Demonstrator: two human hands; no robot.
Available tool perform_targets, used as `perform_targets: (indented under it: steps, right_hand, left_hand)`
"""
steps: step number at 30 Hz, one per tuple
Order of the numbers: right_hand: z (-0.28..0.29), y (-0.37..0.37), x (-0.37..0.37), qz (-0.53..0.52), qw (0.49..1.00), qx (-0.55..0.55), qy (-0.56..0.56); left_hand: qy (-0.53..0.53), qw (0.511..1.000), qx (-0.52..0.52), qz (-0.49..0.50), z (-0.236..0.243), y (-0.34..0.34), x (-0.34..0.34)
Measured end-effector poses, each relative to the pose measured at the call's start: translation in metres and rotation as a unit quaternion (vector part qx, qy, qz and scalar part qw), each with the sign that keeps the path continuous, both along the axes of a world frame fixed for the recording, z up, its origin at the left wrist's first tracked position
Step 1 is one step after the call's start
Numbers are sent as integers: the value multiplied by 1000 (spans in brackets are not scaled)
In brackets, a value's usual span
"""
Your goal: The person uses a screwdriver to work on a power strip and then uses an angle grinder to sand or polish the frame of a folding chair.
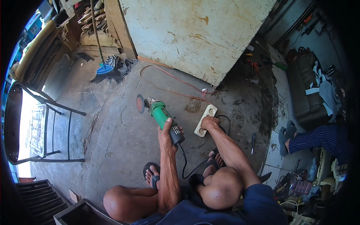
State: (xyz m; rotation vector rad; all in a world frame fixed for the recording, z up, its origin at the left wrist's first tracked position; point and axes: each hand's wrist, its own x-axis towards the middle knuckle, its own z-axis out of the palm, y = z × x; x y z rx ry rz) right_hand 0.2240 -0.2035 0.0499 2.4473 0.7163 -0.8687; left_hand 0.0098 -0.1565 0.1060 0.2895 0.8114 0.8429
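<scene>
My left hand [166, 133] is wrapped round the rear body of a green and black angle grinder [159, 112], its sanding disc [140, 103] raised at the left end. A black cord [183, 161] hangs from its tail and loops toward the right. My right hand [209, 122] is closed over the middle of a white power strip [210, 111] on the concrete, with black cord beside it; what its fingers hold is hidden. A thin reddish lead [172, 93] runs beyond the strip, and a screwdriver [253, 144] lies to the right.
A metal chair [69, 127] stands left, a blue broom [105, 67] behind it. A scuffed white cabinet [187, 33] backs the workspace. At right are a dark cushioned seat [307, 97], another person's striped leg [311, 138] and piled clutter [300, 187]. A slatted metal frame [39, 202] sits lower left.
</scene>
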Motion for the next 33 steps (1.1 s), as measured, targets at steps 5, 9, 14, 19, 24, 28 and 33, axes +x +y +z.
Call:
perform_targets:
  steps: [5,9,14,19,24,28,33]
  right_hand:
    - [9,-4,7,39,999,14,17]
    - [-28,-14,53,49,989,-66,123]
    - [11,8,11,-34,996,14,87]
    - [-18,11,28,-84,988,-20,125]
    - [-32,30,12,28,993,21,112]
    - [-31,25,25,-3,994,19,111]
    - [-16,15,22,-59,994,63,68]
  left_hand:
    - [14,1000,18,-6,9,3,-1]
    - [13,999,24,-33,12,-8,12]
    - [37,998,28,-33,16,-2,3]
    - [26,997,40,-57,17,-8,8]
    - [69,995,53,-40,12,3,2]
    - [88,994,57,-42,10,0,9]
    - [89,994,55,-43,4,4,8]
